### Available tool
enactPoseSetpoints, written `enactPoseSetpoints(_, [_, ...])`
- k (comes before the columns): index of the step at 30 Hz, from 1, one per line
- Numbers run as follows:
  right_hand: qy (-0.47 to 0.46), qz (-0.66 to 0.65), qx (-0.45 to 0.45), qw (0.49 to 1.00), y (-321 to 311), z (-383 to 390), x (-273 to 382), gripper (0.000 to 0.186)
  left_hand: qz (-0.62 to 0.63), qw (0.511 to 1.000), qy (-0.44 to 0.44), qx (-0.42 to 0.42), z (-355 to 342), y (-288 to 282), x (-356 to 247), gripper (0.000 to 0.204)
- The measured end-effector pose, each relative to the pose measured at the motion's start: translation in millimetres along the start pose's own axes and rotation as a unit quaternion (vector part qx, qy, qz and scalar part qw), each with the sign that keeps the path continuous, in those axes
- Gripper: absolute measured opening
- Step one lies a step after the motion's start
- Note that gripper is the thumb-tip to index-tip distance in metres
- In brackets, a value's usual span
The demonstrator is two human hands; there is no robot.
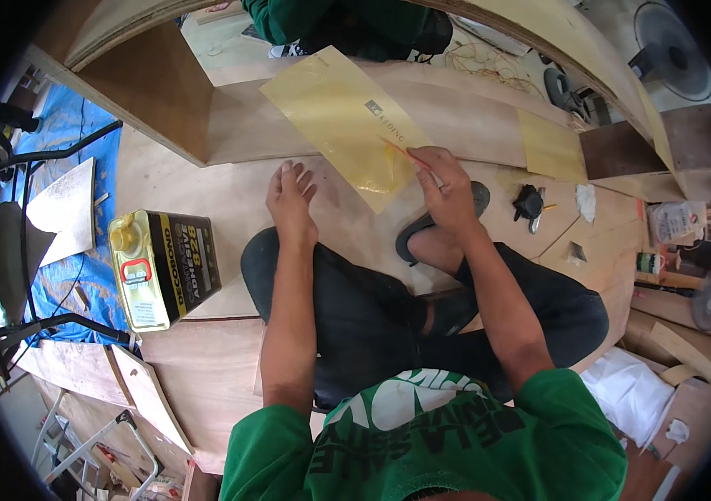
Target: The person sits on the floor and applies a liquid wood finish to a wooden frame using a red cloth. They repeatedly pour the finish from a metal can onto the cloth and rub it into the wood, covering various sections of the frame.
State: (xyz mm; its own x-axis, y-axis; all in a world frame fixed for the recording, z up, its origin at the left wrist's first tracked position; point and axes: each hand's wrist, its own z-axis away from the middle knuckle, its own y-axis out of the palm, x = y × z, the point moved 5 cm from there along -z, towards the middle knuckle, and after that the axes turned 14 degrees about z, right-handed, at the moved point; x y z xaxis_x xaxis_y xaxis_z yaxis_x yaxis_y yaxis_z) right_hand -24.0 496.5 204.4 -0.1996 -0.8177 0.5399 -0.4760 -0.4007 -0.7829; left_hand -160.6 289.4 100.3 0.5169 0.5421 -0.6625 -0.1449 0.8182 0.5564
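A wide plywood floor [205,351] is seen spread beneath a seated person, whose dark-trousered legs are folded on it. Along its far edge a low wooden step [472,125] is raised, and across that edge a long yellow sheet [334,117] is laid, its long axis running diagonally from the far left, near another person's green sleeve [288,21], down toward the near right; its near end is pointed at the seated person's right knee and is spread on the floor. A smaller yellow sheet [549,146] is laid on the step toward the right edge. Near the left edge of the floor a rectangular metal can [167,267] is laid on its side, its yellow cap turned to the far left. A black sandal [479,199] is seen under the right hand. The left hand [291,200] is pressed flat on the bare floor just beside the sheet's near left edge, fingers extended and close together, nothing held. The right hand [447,188] is closed around a thin red-tipped stick [401,150], whose tip is touching the wet, glossy near end of the long sheet.
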Motion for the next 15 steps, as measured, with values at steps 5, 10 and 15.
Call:
enactPoseSetpoints(5, [-0.012, 0.012, -0.012, 1.000, 7, 8, 6, 0.028, -0.190, 0.955, 0.226, 0.004, 109, -45, -53, 0.030])
enactPoseSetpoints(10, [-0.030, 0.008, 0.021, 0.999, 12, -6, 6, 0.030, -0.236, 0.957, 0.159, -0.057, 183, -114, -72, 0.026])
enactPoseSetpoints(15, [-0.015, -0.005, 0.014, 1.000, 5, 5, 6, 0.031, -0.155, 0.980, 0.126, 0.016, 142, -45, -63, 0.032])
